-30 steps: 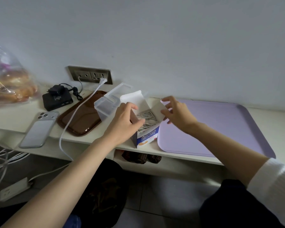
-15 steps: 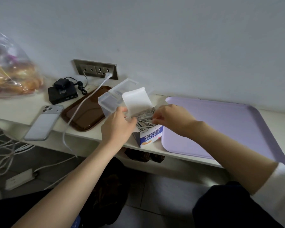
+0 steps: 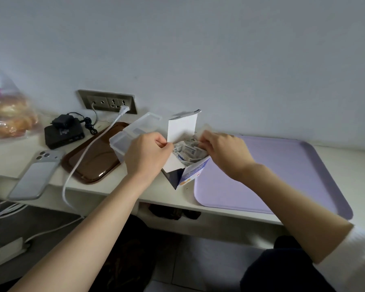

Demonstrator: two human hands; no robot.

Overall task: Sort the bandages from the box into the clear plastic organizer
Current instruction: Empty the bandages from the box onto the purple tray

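A small blue and white bandage box (image 3: 193, 172) stands open near the front edge of the white shelf, its white lid flap (image 3: 182, 128) turned up. Several wrapped bandages (image 3: 188, 151) fill it. My left hand (image 3: 147, 155) pinches the left edge of the flap and steadies the box. My right hand (image 3: 223, 153) reaches into the box from the right, fingers closed among the bandages. The clear plastic organizer (image 3: 133, 133) sits right behind my left hand with its lid open; I cannot see what is inside it.
A lilac tray (image 3: 282, 175) lies to the right of the box. A brown tray (image 3: 93, 161), a phone (image 3: 37, 175), a black device (image 3: 63, 133), a white cable (image 3: 89, 148) from the wall socket (image 3: 110, 102) and a bag of bread (image 3: 6, 114) lie to the left.
My right hand has gone deeper into the box among the bandages. My left hand has shifted up to pinch the raised flap. The head camera has come a little closer.
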